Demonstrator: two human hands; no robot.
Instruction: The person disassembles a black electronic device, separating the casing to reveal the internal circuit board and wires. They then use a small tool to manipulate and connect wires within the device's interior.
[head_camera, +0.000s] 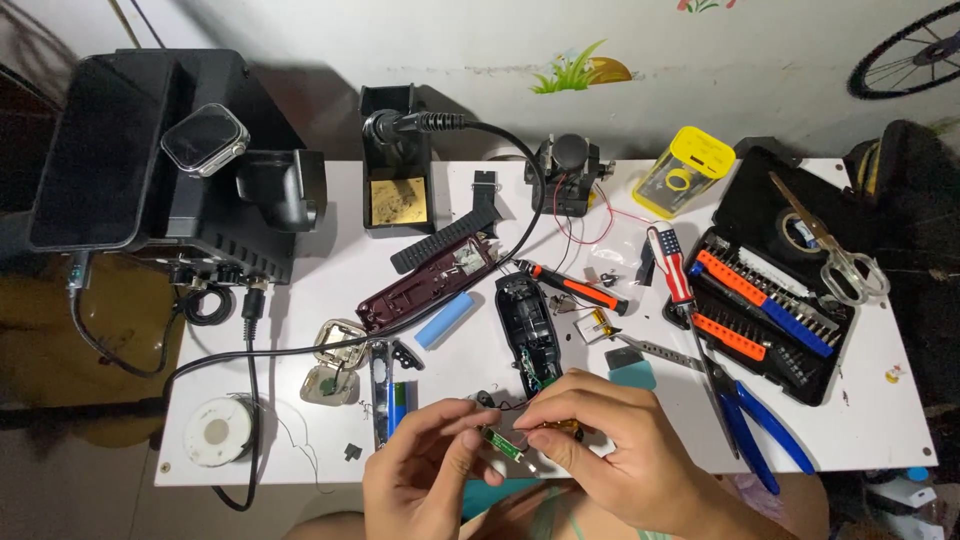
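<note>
Both of my hands meet at the near edge of the white table (890, 420). My left hand (420, 470) and my right hand (610, 450) pinch a small green circuit board (503, 445) between their fingertips. Thin red and dark wires run from the board up to a black device shell (527, 335) lying open just beyond my fingers. Beside it lie a maroon shell half (425, 285) and a blue cylindrical battery cell (444, 320). A soldering iron with an orange and black handle (575, 288) rests right of the shell.
A black bit-set case (775, 300) with scissors (830, 250) sits at the right, blue pliers (755, 420) in front of it. A soldering stand (398, 190) and black station (200, 170) stand at the back left. A solder spool (217, 432) lies near left.
</note>
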